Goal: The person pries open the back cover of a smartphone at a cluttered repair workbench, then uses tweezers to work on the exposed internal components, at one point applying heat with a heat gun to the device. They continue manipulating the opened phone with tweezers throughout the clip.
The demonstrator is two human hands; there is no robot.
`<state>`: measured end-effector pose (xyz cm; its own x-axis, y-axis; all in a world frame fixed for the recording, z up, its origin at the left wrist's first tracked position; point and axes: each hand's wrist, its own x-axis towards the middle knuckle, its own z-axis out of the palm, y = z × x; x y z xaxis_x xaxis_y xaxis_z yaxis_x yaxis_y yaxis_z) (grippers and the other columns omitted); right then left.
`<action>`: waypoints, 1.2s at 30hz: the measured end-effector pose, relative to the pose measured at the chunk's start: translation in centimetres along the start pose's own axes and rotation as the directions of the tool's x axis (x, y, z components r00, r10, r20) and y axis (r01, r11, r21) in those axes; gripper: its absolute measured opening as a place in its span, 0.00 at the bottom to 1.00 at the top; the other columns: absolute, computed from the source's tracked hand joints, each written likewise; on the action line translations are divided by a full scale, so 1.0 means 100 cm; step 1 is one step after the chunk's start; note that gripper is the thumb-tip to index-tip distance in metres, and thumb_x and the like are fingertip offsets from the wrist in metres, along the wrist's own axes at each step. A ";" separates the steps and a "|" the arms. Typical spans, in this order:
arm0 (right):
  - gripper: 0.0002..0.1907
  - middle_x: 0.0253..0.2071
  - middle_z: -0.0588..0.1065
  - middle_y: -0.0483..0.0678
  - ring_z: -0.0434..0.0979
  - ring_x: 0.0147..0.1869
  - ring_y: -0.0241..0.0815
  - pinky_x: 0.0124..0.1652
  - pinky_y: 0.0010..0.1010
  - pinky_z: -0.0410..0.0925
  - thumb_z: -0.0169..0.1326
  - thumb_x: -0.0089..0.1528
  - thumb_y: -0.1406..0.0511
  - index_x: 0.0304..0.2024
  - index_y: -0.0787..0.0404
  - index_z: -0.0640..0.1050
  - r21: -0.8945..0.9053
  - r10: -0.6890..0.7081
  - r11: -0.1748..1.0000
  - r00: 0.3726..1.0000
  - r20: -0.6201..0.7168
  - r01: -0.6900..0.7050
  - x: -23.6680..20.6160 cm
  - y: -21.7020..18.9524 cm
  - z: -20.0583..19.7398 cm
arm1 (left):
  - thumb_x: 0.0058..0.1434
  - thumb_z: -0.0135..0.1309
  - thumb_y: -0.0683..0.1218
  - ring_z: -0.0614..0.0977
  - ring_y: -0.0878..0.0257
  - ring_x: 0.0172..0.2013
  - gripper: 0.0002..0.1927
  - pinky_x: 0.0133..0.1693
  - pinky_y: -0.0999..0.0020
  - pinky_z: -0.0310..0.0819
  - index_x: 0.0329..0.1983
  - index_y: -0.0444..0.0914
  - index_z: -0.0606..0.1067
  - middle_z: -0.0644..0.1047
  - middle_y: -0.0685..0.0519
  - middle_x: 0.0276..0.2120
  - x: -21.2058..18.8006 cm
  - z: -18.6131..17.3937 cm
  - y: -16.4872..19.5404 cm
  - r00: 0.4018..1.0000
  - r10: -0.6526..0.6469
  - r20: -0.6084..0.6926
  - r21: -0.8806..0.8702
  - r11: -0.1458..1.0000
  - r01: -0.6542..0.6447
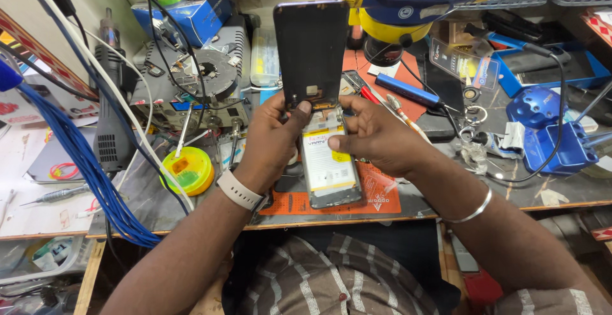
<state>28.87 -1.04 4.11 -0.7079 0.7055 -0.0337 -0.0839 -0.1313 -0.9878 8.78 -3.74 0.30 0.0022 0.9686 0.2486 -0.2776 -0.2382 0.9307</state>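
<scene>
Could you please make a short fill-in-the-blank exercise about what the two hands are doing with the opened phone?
1. The left hand wears a white ____ on its wrist.
2. The phone body lies on an ____ mat.
3. The dark screen panel is tilted ____ from the body.
4. The right hand wears a thin ____ bangle.

Missing words: watch; orange; up; silver

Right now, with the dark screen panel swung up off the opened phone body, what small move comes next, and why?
Probably keep the left hand steadying the dark screen panel upright while the right hand works at the hinge edge. The panel stands raised over the opened phone body with its white battery exposed, and both thumbs meet there, so letting go could strain whatever joins them.
</scene>
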 end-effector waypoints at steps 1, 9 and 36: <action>0.34 0.53 0.78 0.57 0.80 0.57 0.43 0.57 0.34 0.74 0.58 0.60 0.71 0.66 0.70 0.61 0.022 0.014 1.000 1.000 0.012 -0.015 -0.001 0.001 -0.003 | 0.72 0.54 0.42 0.77 0.69 0.33 0.11 0.34 0.71 0.72 0.53 0.33 0.79 0.79 0.52 0.36 -0.001 0.000 0.001 1.000 -0.020 -0.015 -0.002 1.000 0.020; 0.23 0.51 0.76 0.56 0.79 0.56 0.44 0.55 0.37 0.74 0.55 0.64 0.69 0.60 0.69 0.68 0.193 0.069 0.979 0.998 -0.008 -0.066 -0.004 0.014 -0.016 | 0.67 0.58 0.39 0.80 0.71 0.40 0.10 0.40 0.75 0.76 0.50 0.33 0.80 0.79 0.51 0.46 -0.013 0.010 0.011 0.937 0.349 0.007 0.330 0.884 -0.332; 0.27 0.53 0.79 0.50 0.82 0.54 0.40 0.51 0.34 0.76 0.60 0.66 0.57 0.62 0.64 0.72 0.497 -0.038 0.868 0.996 0.084 -0.009 -0.018 0.011 -0.034 | 0.60 0.52 0.29 0.86 0.63 0.48 0.20 0.51 0.72 0.80 0.53 0.36 0.81 0.83 0.48 0.48 -0.020 0.021 0.030 0.885 0.452 0.108 0.493 0.749 -0.442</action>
<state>32.48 -0.07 2.57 -0.7606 0.6489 0.0169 -0.4149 -0.4659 -0.7815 9.99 -6.51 3.19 -0.0201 0.7423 0.6698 0.2645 -0.6421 0.7195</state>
